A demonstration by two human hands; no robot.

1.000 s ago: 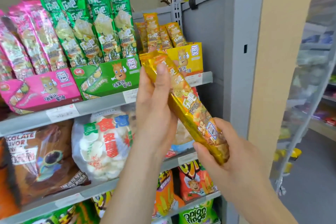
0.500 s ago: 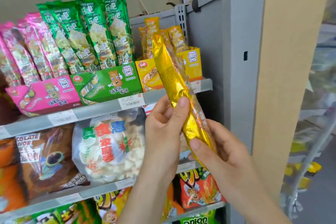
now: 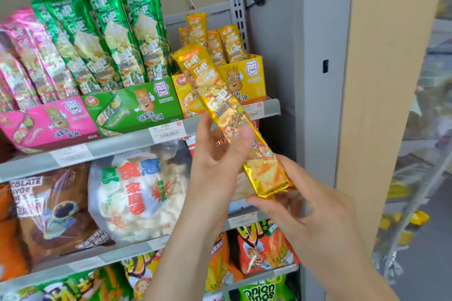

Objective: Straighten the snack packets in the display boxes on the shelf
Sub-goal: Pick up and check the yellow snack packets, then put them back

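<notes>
Pink packets [image 3: 31,56] stood in the pink box [image 3: 49,124], green packets [image 3: 110,32] in the green box [image 3: 137,105], and a few yellow packets [image 3: 215,41] at the back of the yellow box [image 3: 247,80], with room free in front. I saw the left hand [image 3: 217,166] pinch a tilted packet [image 3: 220,100] before the shelf edge [image 3: 122,144]. The right hand [image 3: 310,222] had its fingers curled under the low end.

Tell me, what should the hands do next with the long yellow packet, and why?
Probably lift the yellow packet and slide its bottom end into the yellow display box. The left hand and the right hand hold it tilted in front of the shelf, outside the box, where the other yellow packets stand upright.
</notes>
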